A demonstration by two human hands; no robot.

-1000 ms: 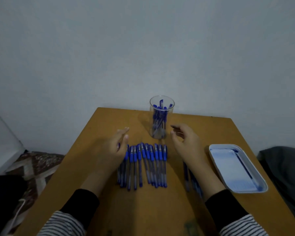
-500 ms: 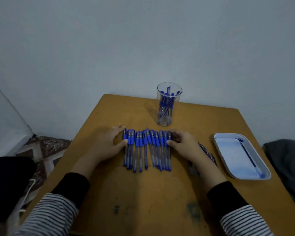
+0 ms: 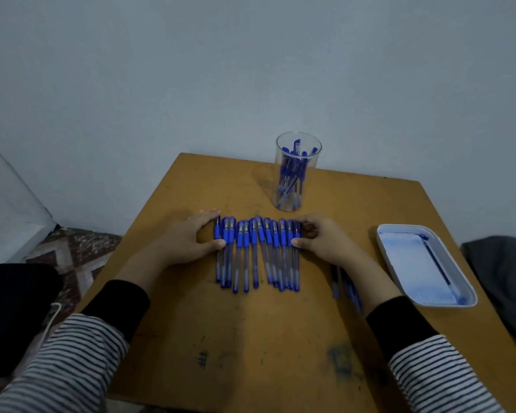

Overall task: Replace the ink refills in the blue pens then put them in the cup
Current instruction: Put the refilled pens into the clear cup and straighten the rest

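Grey wall stood behind a scuffed wooden table. Mid-table lay a row of blue pens, side by side, caps pointing far. The left hand rested at the row's left end with its fingers nearly straight and flat on the table, thumb pressed against the outermost pens, gripping nothing. The right hand sat at the right end, fingers curled beside the caps and thumb against the last pen; whether it pinched that pen I could not tell. A clear cup stood upright at the far edge, just beyond the row, holding more blue pens. A few loose pens lay partly hidden under the right forearm. Near the right edge sat a white tray with one thin refill in it.
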